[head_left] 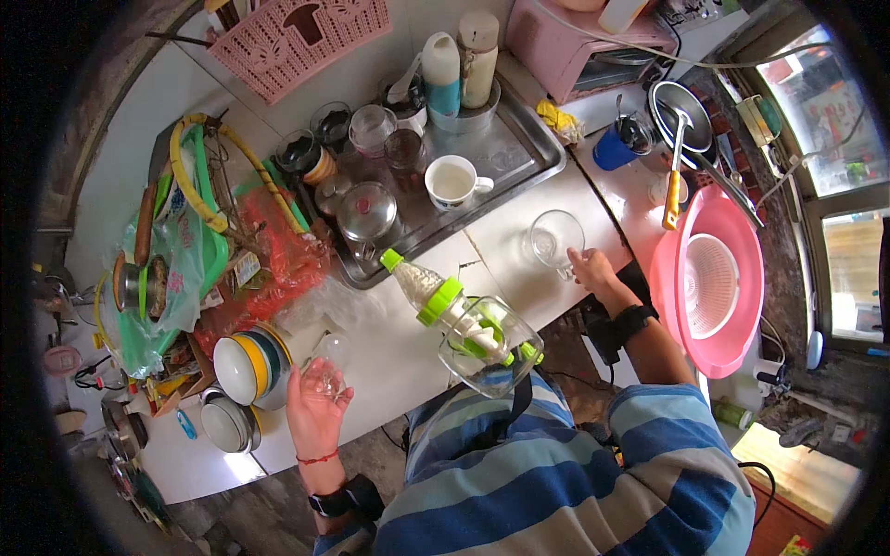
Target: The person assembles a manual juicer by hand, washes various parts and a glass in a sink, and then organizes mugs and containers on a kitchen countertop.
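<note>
My left hand (313,408), palm turned up near the counter's front edge, has its fingers curled round a small clear glass (334,355). To the right, my right hand (596,272) pinches the handle of a clear glass mug (553,241) on the white counter. Between the two hands, close to the front edge, is a clear container (489,371) with a bright green collar, a narrow capped neck and green and white pieces inside. Stacked bowls (239,369) with yellow, white and dark rims are beside my left hand.
A metal tray (514,171) at the back holds a white mug (452,182), a lidded glass pot (367,213), jars and bottles. Green and red baskets with plastic bags (176,278) crowd the left. A pink basin (681,287), a pan (681,104) and a blue cup (614,148) are at right.
</note>
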The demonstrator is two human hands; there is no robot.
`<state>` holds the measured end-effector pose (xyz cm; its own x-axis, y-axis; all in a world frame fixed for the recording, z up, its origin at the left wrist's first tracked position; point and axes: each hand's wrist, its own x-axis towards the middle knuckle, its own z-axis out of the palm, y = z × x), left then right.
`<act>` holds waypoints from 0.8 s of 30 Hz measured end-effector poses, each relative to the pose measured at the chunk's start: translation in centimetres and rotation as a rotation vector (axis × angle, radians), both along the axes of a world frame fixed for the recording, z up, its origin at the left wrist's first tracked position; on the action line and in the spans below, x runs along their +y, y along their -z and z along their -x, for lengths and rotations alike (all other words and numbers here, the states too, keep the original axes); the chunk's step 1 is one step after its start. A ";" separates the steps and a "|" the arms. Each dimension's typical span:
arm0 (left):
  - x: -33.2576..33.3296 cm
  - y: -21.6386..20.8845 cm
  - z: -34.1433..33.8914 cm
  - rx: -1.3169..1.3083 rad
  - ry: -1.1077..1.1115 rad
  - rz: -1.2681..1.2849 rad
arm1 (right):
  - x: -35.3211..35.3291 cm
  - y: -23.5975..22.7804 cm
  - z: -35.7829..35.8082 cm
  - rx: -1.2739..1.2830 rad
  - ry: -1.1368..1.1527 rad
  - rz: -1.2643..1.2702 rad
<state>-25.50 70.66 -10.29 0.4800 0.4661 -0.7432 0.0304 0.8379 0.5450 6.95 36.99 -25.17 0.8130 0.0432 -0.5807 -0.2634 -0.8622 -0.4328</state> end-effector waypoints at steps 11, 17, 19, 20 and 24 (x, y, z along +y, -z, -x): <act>-1.0 0.2 -1.3 0.045 0.002 -0.011 | 1.2 -1.0 -1.1 -0.098 -0.032 -0.007; -1.1 0.4 -1.4 0.043 -0.043 -0.009 | 2.4 -4.7 -3.0 -0.090 -0.102 0.116; -1.1 0.4 -1.7 0.037 -0.040 0.007 | 1.6 -3.9 -5.0 -0.398 0.021 -0.029; -1.2 0.2 -1.9 0.035 -0.035 0.004 | 1.1 -2.8 -6.7 -0.569 0.120 -0.126; -1.6 -0.1 -1.6 0.084 -0.057 -0.051 | 2.9 -3.9 -12.9 -0.867 0.474 -0.258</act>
